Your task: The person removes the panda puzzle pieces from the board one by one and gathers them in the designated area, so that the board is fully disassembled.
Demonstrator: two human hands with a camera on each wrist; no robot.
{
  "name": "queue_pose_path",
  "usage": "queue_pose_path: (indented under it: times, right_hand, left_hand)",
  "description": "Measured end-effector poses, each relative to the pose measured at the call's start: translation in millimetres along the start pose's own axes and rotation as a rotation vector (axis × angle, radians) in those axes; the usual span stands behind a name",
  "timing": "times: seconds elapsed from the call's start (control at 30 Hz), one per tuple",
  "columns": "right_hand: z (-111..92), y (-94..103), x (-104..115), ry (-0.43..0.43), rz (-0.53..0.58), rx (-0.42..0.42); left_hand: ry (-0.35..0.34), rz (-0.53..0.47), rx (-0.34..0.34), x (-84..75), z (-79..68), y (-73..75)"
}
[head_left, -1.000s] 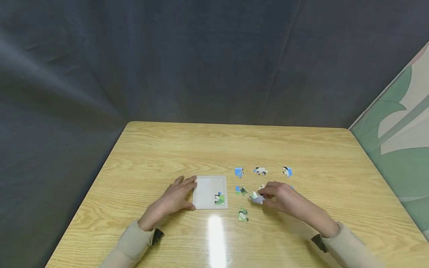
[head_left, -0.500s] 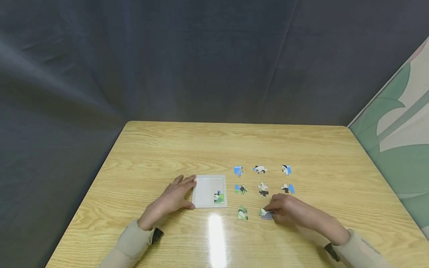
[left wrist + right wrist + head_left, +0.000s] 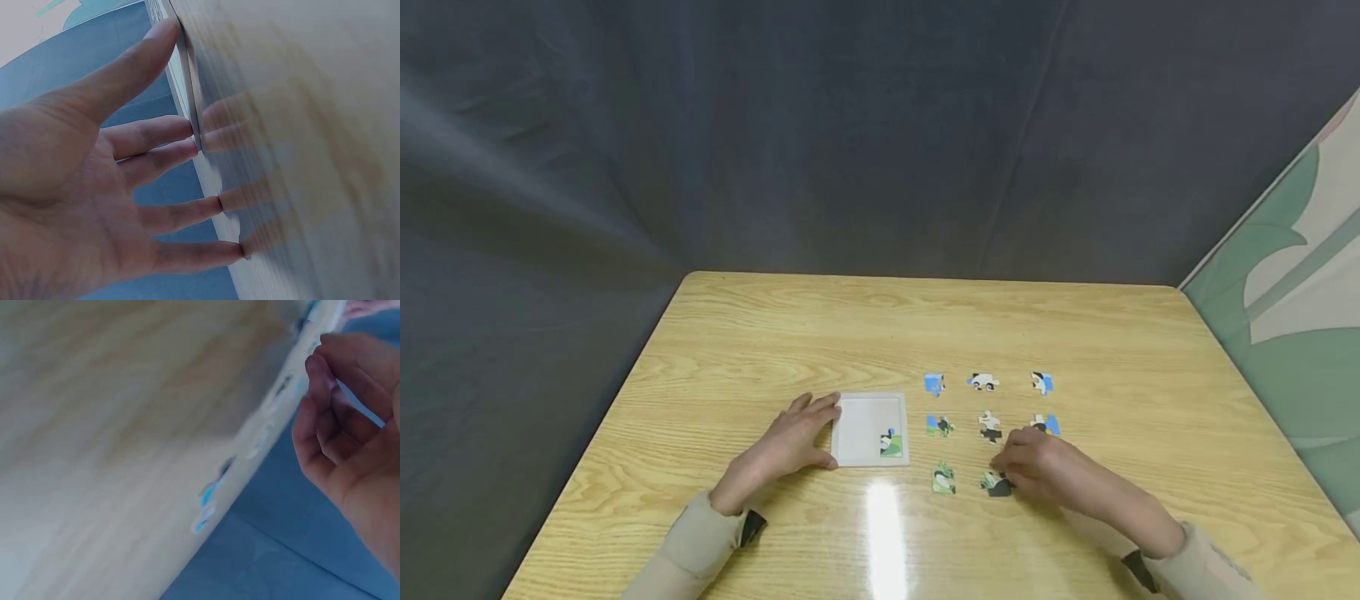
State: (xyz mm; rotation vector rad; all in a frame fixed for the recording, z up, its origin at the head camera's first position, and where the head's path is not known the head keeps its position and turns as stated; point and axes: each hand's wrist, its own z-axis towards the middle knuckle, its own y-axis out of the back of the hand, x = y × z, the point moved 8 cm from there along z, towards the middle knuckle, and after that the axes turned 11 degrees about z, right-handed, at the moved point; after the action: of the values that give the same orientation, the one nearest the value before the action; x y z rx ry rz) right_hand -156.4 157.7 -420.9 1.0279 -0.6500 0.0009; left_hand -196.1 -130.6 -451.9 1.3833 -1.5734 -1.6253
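Note:
A white square puzzle tray (image 3: 871, 396) lies on the wooden table, with one green panda-picture jigsaw piece (image 3: 891, 444) in its lower right corner. My left hand (image 3: 790, 440) touches the tray's left side, its thumb low and its forefinger high. In the left wrist view the fingers of my left hand (image 3: 125, 181) are nearly straight, some of them resting on the tabletop. Beside my right hand (image 3: 1048, 468), a dark-and-green jigsaw piece (image 3: 997, 485) lies flat. Loosely bent fingers show on my right hand (image 3: 350, 419) in the right wrist view, with nothing visible between them.
Right of the tray, several loose jigsaw pieces lie in rough rows, among them a blue piece (image 3: 933, 382), a panda-eyes piece (image 3: 982, 382) and a green piece (image 3: 943, 479). A dark curtain (image 3: 880, 150) hangs behind the table (image 3: 790, 333).
My right hand has carried the dark-and-green piece nearer to me, set it down in the front row and let it go. The left hand and tray have stayed put.

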Motion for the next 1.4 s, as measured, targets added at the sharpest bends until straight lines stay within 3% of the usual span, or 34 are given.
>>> queue_pose_path:
  times: [0.1, 0.37, 0.6, 0.93, 1.2, 1.4]
  right_hand:
    - [14, -1.6, 3, -0.002, -0.012, -0.047]
    - [66, -27.8, 13, -0.037, -0.069, -0.078]
    - [99, -52.6, 16, -0.106, -0.059, 0.006]
    - [110, -72.7, 10, -0.188, -0.131, 0.096]
    - [112, -76.6, 7, -0.218, -0.025, 0.111]
    - [114, -75.9, 2, -0.3, 0.103, 0.118]
  left_hand:
    - [-0.001, -0.007, 0.001, 0.1, 0.0, -1.1]
    - [-0.006, -0.01, 0.005, -0.4, -1.0, -2.8]
    - [-0.003, -0.008, -0.001, -0.7, 0.9, -2.1]
    - [0.003, 0.0, 0.0, 0.0, 1.5, -2.4]
    - [-0.002, 0.009, 0.0, 0.1, 1.8, -2.8]
    - [0.001, 0.004, 0.001, 0.2, 2.0, -2.7]
